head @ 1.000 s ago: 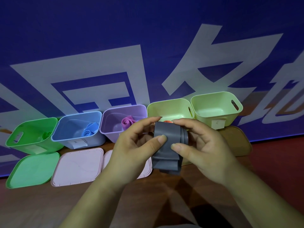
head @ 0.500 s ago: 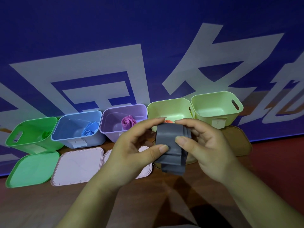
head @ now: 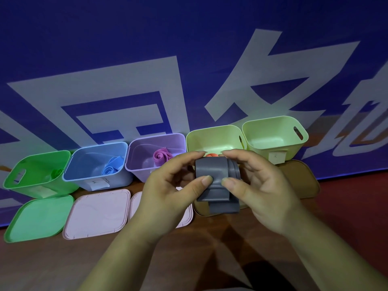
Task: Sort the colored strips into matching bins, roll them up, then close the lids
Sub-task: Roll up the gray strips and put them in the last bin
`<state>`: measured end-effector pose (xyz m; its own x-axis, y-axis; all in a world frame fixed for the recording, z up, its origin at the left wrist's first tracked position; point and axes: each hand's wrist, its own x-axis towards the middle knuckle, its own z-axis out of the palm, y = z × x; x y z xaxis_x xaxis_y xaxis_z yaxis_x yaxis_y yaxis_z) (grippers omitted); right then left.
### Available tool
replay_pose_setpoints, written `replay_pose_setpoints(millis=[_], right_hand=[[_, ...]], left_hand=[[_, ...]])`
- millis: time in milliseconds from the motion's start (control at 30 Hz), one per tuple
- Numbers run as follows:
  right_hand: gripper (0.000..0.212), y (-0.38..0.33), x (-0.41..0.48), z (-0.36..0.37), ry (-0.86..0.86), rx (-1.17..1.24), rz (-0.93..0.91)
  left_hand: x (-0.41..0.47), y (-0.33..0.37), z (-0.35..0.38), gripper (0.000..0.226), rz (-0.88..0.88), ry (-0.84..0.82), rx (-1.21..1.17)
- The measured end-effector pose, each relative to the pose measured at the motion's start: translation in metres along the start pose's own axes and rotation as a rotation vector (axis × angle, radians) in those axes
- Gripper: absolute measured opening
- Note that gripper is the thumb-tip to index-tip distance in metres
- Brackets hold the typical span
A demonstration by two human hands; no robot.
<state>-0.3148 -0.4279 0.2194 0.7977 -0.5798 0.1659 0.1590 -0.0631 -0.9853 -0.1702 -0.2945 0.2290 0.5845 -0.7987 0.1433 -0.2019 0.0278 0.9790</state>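
Holding a part-rolled grey strip in front of five open bins

Along the blue banner, the green bin (head: 31, 175) holds a green coil (head: 57, 172), the blue bin (head: 88, 158) a blue coil (head: 111, 168), and the purple bin (head: 147, 148) a pink coil (head: 160, 156). An orange strip (head: 211, 155) peeks out of the first pale green bin (head: 210, 137); a second pale green bin (head: 273, 133) stands beside it.

The grey strip (head: 212, 171) is raised in front of the pale bins. Its coil's axis runs left to right and the loose tail hangs down toward the table.

The left hand (head: 168, 192) pinches the roll, forefinger on top and thumb on the near face. The right hand (head: 262, 185) pinches it likewise, its other fingers loosely curled.
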Motion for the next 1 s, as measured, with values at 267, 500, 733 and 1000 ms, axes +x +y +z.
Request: replay_pose_setpoints(millis=[267, 500, 733, 1000], right_hand=[[0.039, -0.003, 0.002, 0.002, 0.042, 0.08, 0.024], [0.034, -0.002, 0.006, 0.003, 0.115, 0.103, 0.062], [0.031, -0.004, 0.011, 0.004, 0.2, 0.192, 0.166], [0.038, -0.008, 0.012, 0.004, 0.2, 0.233, 0.231]], left_hand=[[-0.001, 0.003, 0.004, 0.045, 0.004, 0.002, 0.002], [-0.001, 0.001, 0.001, 0.042, 0.039, -0.142, 0.088], [-0.004, -0.005, -0.001, 0.048, 0.086, -0.167, 0.026], [0.0, -0.004, -0.002, 0.044, 0.089, -0.157, 0.005]])
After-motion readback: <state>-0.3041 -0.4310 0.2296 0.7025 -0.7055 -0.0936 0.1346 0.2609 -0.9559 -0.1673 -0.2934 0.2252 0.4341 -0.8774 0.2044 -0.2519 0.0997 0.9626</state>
